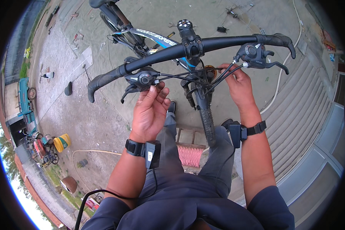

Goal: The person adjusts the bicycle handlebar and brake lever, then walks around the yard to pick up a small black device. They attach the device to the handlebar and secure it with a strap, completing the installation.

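A bicycle's black handlebar [153,58] spans the view in front of me, its front wheel [207,124] pointing toward my legs. My left hand [149,109], palm up, pinches the small silver cable adjuster [156,81] at the inner end of the left brake-and-shift lever [143,78]. My right hand [239,86] has thumb and fingers closed on a black cable [225,73] just below the right brake-and-shift lever [253,53]. Several cables [180,78] run between the levers and bunch in front of the head tube. The fingertips partly hide both grip points.
Pedals or small parts [221,29] and a wrench [194,27] lie on the concrete beyond the bike. A pale hose [280,76] curves along the right, beside ridged sheeting [295,103]. At left stand a yellow bucket [62,142] and a teal cart [23,97]. A pink mat [189,155] lies between my legs.
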